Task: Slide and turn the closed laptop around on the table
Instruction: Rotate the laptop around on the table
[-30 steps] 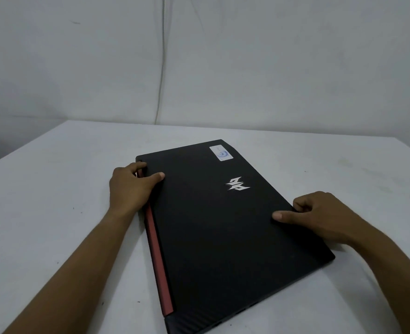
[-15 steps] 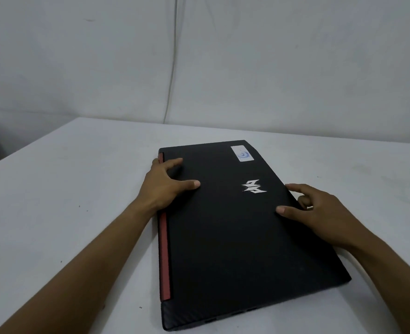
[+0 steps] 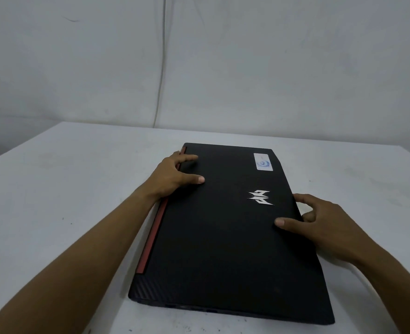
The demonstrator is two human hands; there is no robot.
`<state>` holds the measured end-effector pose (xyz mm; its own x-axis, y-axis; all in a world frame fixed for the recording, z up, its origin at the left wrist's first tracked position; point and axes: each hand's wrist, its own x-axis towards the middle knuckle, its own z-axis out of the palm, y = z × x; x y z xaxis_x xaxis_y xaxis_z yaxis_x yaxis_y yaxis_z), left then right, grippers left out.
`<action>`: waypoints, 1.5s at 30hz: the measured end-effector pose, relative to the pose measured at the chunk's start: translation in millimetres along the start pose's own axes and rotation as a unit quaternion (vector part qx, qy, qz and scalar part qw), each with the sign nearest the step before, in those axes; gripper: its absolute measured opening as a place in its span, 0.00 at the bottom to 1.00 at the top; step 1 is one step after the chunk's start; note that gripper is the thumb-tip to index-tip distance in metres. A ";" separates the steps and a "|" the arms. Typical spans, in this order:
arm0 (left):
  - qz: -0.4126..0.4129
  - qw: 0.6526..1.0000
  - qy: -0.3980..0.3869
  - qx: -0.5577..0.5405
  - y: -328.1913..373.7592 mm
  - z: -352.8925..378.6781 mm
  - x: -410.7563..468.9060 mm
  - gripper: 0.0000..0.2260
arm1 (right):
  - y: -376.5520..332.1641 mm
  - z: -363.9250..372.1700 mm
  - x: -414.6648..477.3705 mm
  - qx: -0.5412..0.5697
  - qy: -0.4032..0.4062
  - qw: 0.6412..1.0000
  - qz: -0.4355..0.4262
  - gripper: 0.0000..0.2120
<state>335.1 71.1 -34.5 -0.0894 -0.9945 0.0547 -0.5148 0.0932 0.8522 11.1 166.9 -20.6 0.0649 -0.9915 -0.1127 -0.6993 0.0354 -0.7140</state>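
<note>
laptop (image 3: 225,227) closed, flat on table (image 3: 54,189) | left hand (image 3: 175,175) spread open, pressing lid by red hinge edge | right hand (image 3: 324,220) loosely curled over right edge, thumb on lid, likely steering the turn

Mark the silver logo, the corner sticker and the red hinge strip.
silver logo (image 3: 260,197), head view, centre of emblem
corner sticker (image 3: 263,161), head view, middle of label
red hinge strip (image 3: 153,235), head view, mid-length of strip

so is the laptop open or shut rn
Shut. The laptop lies flat on the table, lid down with its logo facing up; no screen or keyboard shows.
</note>
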 end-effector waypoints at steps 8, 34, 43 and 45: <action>0.019 0.984 0.145 -0.098 -21.7 4.5 7.4 0.12 | 7.1 1.4 59.4 -0.080 0.109 0.990 -0.050 0.43; 0.030 0.986 0.081 -0.143 -21.8 -2.3 -5.2 0.10 | -17.9 -9.8 166.7 -0.186 0.037 0.982 -0.008 0.56; 0.036 0.989 0.058 -0.132 -13.4 -9.3 -56.7 0.11 | 20.5 -31.8 95.3 -0.118 0.141 0.979 0.091 0.56; 0.026 0.987 0.059 -0.150 -10.6 -9.2 -75.2 0.10 | 24.9 -30.9 77.4 -0.104 0.163 0.974 0.115 0.56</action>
<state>355.1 144.5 -42.9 -0.0003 -0.9890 0.1481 -0.2358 0.1440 0.9611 -23.3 87.1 -25.8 -0.3160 -0.9488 -0.0026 -0.7999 0.2679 -0.5371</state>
